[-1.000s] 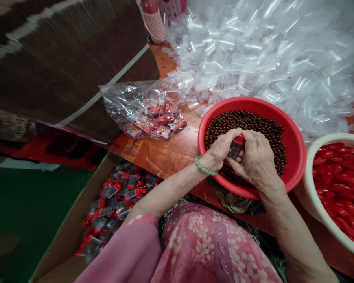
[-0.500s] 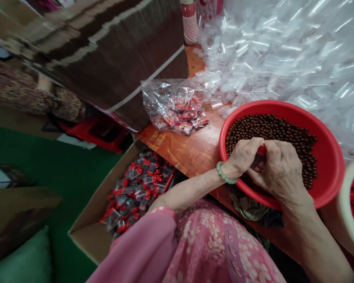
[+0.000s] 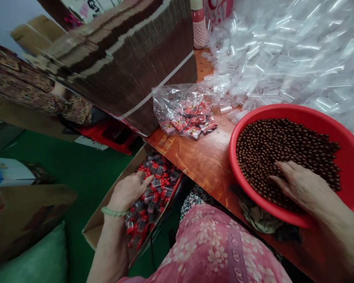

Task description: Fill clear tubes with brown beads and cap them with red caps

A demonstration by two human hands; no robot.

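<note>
Grip: left hand (image 3: 129, 191) and right hand (image 3: 302, 188) both spread-fingered, pinching nothing.
Left: fingertips at capped tubes (image 3: 157, 193) in cardboard box (image 3: 94, 232).
Right: flat on brown beads (image 3: 283, 143) in red bowl (image 3: 351, 157).

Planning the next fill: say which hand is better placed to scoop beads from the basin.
Right hand: it rests on the brown beads in the red basin; the left hand is at the cardboard box.

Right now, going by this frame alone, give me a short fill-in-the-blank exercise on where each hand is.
1. The right hand rests on brown beads inside the ____ basin.
2. The left hand is in a ____ box of red-capped containers.
3. A green bracelet circles the ____ wrist.
Missing words: red, cardboard, left.
</note>
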